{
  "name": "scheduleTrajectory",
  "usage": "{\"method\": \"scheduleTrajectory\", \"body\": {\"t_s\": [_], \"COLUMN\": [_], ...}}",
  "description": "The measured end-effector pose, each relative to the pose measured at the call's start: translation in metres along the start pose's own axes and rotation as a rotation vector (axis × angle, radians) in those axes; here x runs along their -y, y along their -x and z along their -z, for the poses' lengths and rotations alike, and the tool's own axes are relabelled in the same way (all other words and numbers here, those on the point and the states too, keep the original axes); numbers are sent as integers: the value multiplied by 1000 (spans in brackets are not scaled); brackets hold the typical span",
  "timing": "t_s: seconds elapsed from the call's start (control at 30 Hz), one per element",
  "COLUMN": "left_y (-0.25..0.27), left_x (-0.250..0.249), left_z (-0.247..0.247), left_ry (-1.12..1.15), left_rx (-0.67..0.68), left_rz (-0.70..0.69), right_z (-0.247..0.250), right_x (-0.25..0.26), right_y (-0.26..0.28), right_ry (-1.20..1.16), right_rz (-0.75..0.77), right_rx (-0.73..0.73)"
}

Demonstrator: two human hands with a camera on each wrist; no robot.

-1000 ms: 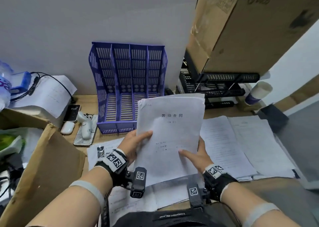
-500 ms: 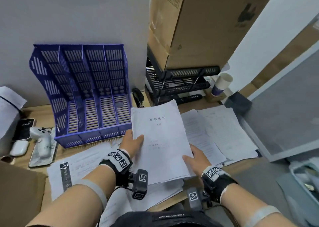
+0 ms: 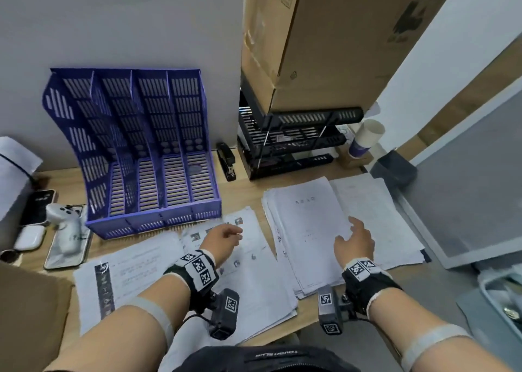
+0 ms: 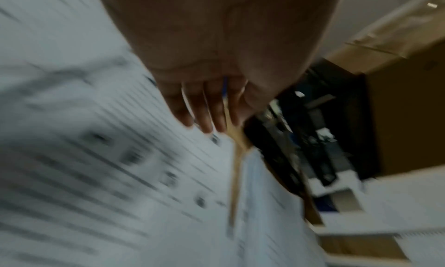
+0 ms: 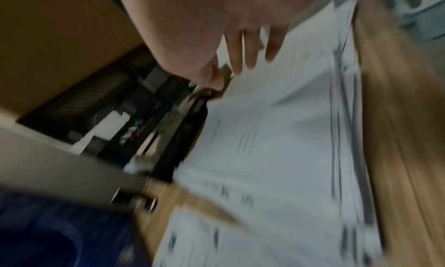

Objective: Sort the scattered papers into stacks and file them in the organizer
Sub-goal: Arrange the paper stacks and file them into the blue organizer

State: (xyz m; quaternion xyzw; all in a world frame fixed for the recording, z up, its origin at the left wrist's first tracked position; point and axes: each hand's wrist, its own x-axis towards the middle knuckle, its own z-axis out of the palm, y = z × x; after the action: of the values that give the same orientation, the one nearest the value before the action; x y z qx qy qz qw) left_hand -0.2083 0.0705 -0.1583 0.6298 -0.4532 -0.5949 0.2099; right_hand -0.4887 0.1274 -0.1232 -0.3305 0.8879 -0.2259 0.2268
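Observation:
A blue slotted organizer (image 3: 141, 156) stands at the back of the wooden desk, its compartments empty. A white paper stack (image 3: 308, 230) with a title page on top lies right of centre, beside another stack (image 3: 375, 216) further right. More printed sheets (image 3: 248, 272) lie in front of the organizer. My left hand (image 3: 226, 237) hovers over those sheets, fingers straight in the blurred left wrist view (image 4: 207, 117), holding nothing. My right hand (image 3: 353, 236) is over the middle stack with fingers spread (image 5: 250, 52), holding nothing.
A black wire tray rack (image 3: 291, 142) carrying a big cardboard box (image 3: 333, 40) stands right of the organizer, a black stapler (image 3: 227, 159) between them. A paper cup (image 3: 365, 137) is behind the stacks. Phones, an earbud case and a white controller (image 3: 63, 216) lie left.
The stack that both hands held up has been laid on the papers at the right and let go. Both hands are free and lower, and the view has turned right.

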Motion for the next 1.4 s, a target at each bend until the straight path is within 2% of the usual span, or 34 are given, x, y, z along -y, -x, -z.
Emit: {"method": "scheduleTrajectory", "body": {"t_s": [0.1,0.2,0.3,0.4,0.5,0.67,0.77,0.93,1.03,1.1,1.23,1.3,1.4], "left_y": [7,31,59,72,76,78,77,78,78,78,78,76,72], "left_x": [43,84,118,143,158,162,163,163,160,157,144,135,127], "left_z": [54,102,135,154,163,166,167,171,171,170,170,169,164], "left_ry": [-161,-270,-317,-312,-254,-145,-85,-159,-105,-70,14,155,123], "left_rx": [-355,-639,-670,-661,-653,-596,-565,-509,-502,-529,-681,-597,-317], "left_rz": [78,317,516,560,552,522,486,386,307,242,168,142,85], "right_z": [-46,-87,-118,-137,-156,-170,-172,-174,-171,-167,-152,-145,-143], "right_x": [13,33,55,70,71,70,72,75,79,84,95,96,92], "right_y": [30,69,108,137,155,163,162,162,160,158,151,144,132], "right_ry": [-105,-179,-143,-88,6,265,347,384,332,248,38,-11,-52], "right_rz": [79,18,-47,-103,-63,309,421,488,479,452,382,359,334], "right_rx": [347,807,1146,1287,1286,1087,1032,971,891,857,832,815,847]}}
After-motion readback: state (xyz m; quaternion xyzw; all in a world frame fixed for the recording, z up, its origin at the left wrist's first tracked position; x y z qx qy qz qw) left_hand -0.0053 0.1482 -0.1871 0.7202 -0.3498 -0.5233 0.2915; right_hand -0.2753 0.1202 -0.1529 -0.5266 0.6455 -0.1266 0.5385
